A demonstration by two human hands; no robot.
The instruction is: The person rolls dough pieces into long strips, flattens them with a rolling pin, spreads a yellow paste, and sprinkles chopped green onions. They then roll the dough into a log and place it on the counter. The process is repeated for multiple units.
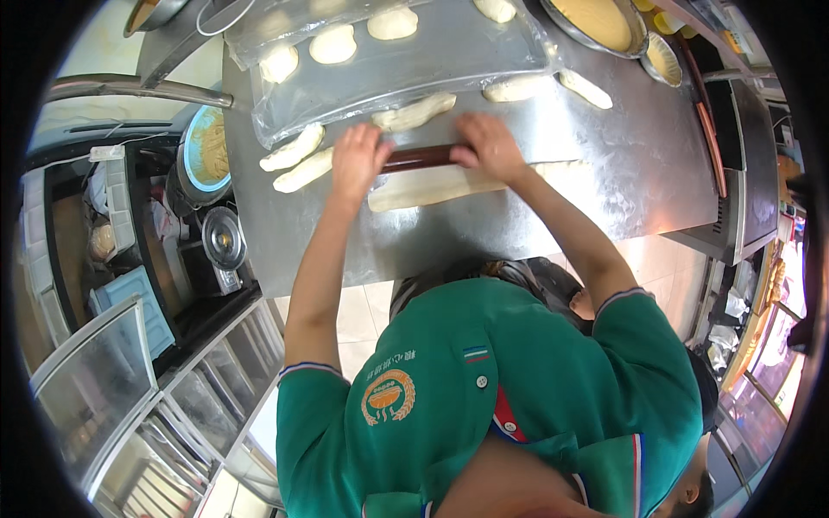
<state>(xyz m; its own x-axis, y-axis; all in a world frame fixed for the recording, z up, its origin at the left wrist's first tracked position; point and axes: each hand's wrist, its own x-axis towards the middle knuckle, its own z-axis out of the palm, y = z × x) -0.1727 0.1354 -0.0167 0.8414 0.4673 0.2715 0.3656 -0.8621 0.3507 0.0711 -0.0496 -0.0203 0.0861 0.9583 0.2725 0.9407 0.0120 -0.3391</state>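
A dark reddish-brown rolling pin (420, 158) lies crosswise on the steel worktable (311, 246). My left hand (358, 158) grips its left end and my right hand (490, 147) its right end. Just on my side of the pin stretches a long, flattened dough strip (434, 191), partly covered by my right hand and forearm. Two dough rolls (293, 149) lie by my left hand, one partly behind its fingers. Beyond the pin is another dough roll (414, 113). Farther right lie a pale dough roll (518, 89) and a slimmer one (585, 89).
Several dough balls (332, 44) sit at the back with clear plastic sheeting (388, 84) around them. A metal bowl of yellow mixture (596, 22) stands back right. A blue-rimmed tub (207, 149) and a scale (225, 239) are left of the table. Another person (699, 479) is behind me, right.
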